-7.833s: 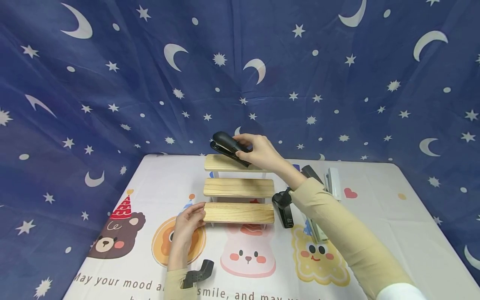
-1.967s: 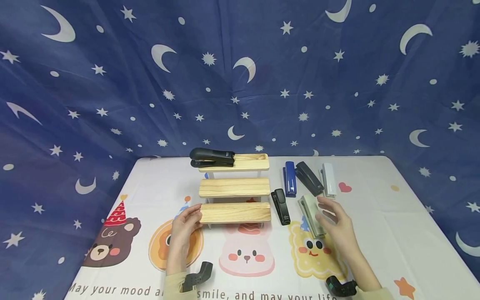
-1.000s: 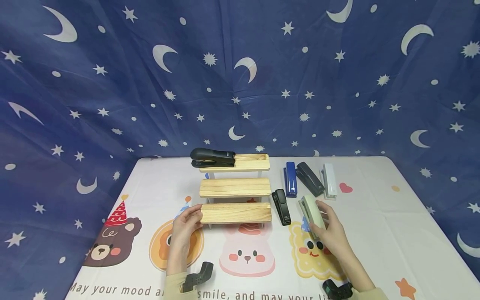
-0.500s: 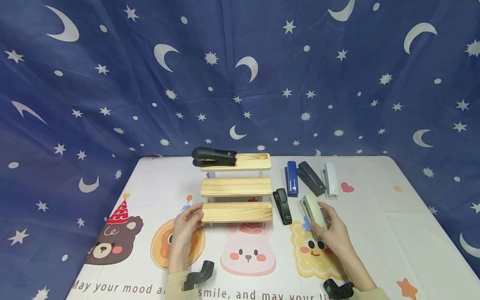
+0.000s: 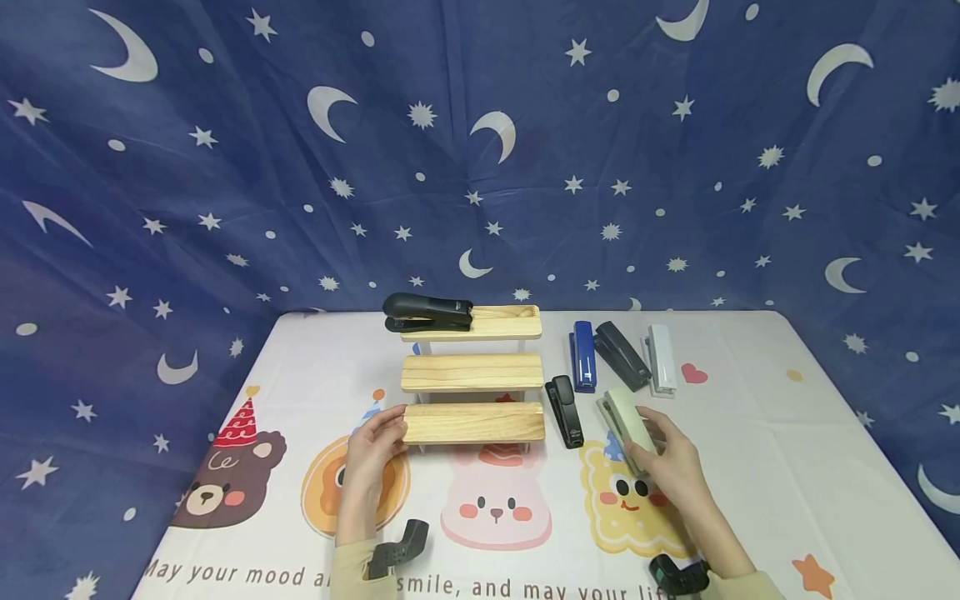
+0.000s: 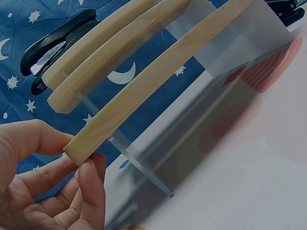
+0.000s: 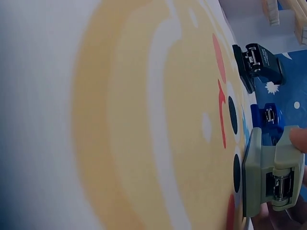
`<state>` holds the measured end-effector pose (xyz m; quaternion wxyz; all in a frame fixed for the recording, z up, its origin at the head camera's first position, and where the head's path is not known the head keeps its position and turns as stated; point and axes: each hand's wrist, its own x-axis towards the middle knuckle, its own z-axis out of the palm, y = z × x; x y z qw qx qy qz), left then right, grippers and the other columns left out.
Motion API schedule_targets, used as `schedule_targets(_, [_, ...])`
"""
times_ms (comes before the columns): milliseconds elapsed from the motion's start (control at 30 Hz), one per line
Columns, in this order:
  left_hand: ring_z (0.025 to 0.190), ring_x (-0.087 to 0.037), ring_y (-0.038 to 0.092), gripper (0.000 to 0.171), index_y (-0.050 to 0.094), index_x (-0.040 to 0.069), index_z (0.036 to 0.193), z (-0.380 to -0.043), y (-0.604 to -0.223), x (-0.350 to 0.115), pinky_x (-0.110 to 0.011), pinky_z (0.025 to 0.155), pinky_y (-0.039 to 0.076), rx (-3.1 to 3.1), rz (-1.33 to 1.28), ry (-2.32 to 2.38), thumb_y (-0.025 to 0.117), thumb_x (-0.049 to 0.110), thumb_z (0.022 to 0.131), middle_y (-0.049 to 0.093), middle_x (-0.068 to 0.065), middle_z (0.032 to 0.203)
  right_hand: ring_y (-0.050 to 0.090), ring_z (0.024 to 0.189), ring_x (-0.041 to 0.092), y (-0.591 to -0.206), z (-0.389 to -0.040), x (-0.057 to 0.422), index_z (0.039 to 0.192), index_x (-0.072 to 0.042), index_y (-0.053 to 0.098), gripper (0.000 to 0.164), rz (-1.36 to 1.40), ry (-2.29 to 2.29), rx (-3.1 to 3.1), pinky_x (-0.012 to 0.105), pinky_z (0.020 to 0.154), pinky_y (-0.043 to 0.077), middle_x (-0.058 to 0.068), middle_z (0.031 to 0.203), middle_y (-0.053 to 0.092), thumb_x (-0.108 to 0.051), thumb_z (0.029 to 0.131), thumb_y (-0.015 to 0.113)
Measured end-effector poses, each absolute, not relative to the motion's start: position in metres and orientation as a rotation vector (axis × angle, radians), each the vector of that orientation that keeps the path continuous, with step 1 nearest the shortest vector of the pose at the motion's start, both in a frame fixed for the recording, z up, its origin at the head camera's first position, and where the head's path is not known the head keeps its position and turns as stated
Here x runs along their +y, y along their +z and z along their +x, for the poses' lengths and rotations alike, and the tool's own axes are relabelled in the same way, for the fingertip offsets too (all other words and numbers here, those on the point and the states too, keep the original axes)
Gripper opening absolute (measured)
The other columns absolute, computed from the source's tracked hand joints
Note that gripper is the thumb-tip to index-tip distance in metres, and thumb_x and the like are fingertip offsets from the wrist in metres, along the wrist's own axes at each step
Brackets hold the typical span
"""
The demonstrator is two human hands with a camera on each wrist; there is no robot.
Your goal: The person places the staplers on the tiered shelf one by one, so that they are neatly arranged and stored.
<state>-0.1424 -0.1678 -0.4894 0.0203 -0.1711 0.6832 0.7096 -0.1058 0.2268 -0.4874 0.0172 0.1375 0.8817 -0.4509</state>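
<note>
The pale green stapler (image 5: 626,421) is lying on the white cloth (image 5: 757,467), its long axis slanting away and leftward. The right hand (image 5: 674,458) is pinching it between thumb and fingers; the left hand (image 5: 373,446) is pinching the lowest wooden shelf (image 5: 474,423).

We see pale-grn stapler (image 5: 632,421), 2 blk staplers (image 5: 427,307), blue stapler (image 5: 583,354), dk-grey stapler (image 5: 623,357), wht stapler (image 5: 662,358), lt wood-grain rack (image 5: 472,372); navy backdrop (image 5: 528,196) w/ wht moons (image 5: 142,62) & stars (image 5: 577,52); wht cloth (image 5: 757,450) w/ multicol. cartoons (image 5: 495,529); beige sleeves (image 5: 350,573).
</note>
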Motion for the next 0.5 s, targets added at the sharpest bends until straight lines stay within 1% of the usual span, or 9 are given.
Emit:
schedule_targets(167, [0.076, -0.005, 0.060, 0.037, 0.058, -0.003, 0.126, -0.1417, -0.4902, -0.1681, -0.020, 0.068, 0.052, 2.125, -0.529, 2.207, 0.059, 0.004, 0.090, 0.062, 0.004, 0.097, 0.052, 0.118, 0.048, -0.4884, -0.1079, 0.2281, 0.143, -0.011, 0.041, 0.063, 0.449, -1.423, 2.707, 0.052, 0.086, 0.055, 0.028, 0.134, 0.051, -0.012, 0.086, 0.066])
schedule_targets(300, [0.075, -0.004, 0.059, 0.037, 0.058, -0.003, 0.126, -0.1419, -0.4908, -0.1681, -0.019, 0.067, 0.052, 2.116, -0.528, 2.211, 0.059, 0.004, 0.090, 0.062, 0.005, 0.096, 0.053, 0.117, 0.047, -0.4877, -0.1085, 0.2276, 0.143, -0.009, 0.041, 0.062, 0.448, -1.423, 2.704, 0.052, 0.088, 0.054, 0.029, 0.133, 0.052, -0.011, 0.086, 0.066])
schedule_targets(500, [0.075, -0.004, 0.059, 0.037, 0.057, -0.004, 0.126, -0.1424, -0.4900, -0.1679, -0.019, 0.066, 0.051, 2.115, -0.509, 2.223, 0.059, 0.004, 0.090, 0.062, 0.004, 0.095, 0.052, 0.121, 0.045, -0.4824, -0.1116, 0.2259, 0.143, -0.009, 0.041, 0.062, 0.430, -1.438, 2.685, 0.054, 0.097, 0.049, 0.028, 0.133, 0.053, -0.011, 0.086, 0.065])
